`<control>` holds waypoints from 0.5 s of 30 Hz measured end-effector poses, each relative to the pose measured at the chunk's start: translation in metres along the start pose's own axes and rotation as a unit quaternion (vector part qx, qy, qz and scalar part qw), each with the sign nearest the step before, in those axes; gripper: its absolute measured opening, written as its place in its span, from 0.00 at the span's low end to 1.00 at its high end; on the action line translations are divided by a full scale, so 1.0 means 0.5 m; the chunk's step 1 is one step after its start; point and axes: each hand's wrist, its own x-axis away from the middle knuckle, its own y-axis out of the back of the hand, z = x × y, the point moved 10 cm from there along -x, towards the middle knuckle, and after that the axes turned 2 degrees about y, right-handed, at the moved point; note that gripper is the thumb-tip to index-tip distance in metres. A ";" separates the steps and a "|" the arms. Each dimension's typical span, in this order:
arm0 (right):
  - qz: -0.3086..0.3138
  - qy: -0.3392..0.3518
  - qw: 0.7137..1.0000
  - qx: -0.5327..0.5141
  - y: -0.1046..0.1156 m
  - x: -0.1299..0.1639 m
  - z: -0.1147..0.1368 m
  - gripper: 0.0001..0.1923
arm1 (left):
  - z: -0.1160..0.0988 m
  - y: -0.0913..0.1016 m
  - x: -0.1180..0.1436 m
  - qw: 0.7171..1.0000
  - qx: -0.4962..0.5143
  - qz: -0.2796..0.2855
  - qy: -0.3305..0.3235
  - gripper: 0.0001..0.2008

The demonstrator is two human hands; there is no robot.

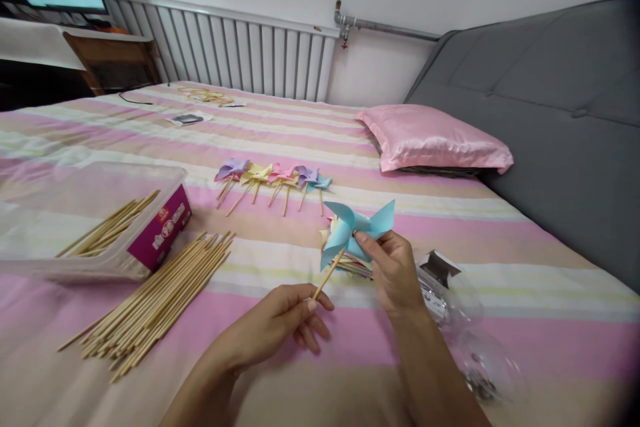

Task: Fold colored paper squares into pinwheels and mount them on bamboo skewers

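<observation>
A light blue paper pinwheel point(347, 230) on a wooden stick is held up between my two hands. My left hand point(287, 320) pinches the lower end of the stick between thumb and fingers. At the pinwheel's centre, the thumb of my right hand point(395, 267) presses on the hub, its other fingers behind the paper. Partly hidden behind the pinwheel lies a stack of coloured paper pieces point(357, 268). Farther back, several finished pinwheels point(283, 175) in purple, yellow, pink and blue lie in a row. To the left, a bundle of loose wooden sticks point(165, 300) rests on the bed.
A clear plastic box point(115, 240) with more sticks stands at left. Right of my hands are a small opened box point(440, 270) and a clear round container point(487, 363) with small metal parts. A pink pillow point(435, 137) lies by the grey headboard point(540, 80).
</observation>
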 end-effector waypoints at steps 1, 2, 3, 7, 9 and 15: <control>-0.002 -0.003 1.000 -0.003 0.001 0.000 -0.001 0.07 | -0.001 0.000 0.000 1.000 0.002 0.001 0.000 0.18; -0.001 -0.006 1.000 -0.005 0.001 0.000 -0.003 0.07 | -0.001 -0.001 0.000 1.000 0.005 0.002 -0.001 0.18; 0.001 -0.008 1.000 -0.006 0.000 0.000 -0.003 0.07 | -0.002 -0.001 0.000 1.000 0.006 0.003 -0.001 0.18; 0.013 -0.007 1.000 -0.003 -0.001 -0.003 -0.004 0.05 | -0.002 0.000 -0.001 1.000 -0.002 0.003 -0.001 0.18; 0.016 -0.006 1.000 -0.001 -0.001 -0.003 -0.004 0.05 | -0.001 0.000 -0.002 1.000 -0.006 0.003 -0.002 0.17; 0.019 0.003 1.000 0.005 -0.001 -0.003 -0.002 0.04 | 0.002 -0.001 -0.001 1.000 -0.007 0.004 -0.006 0.17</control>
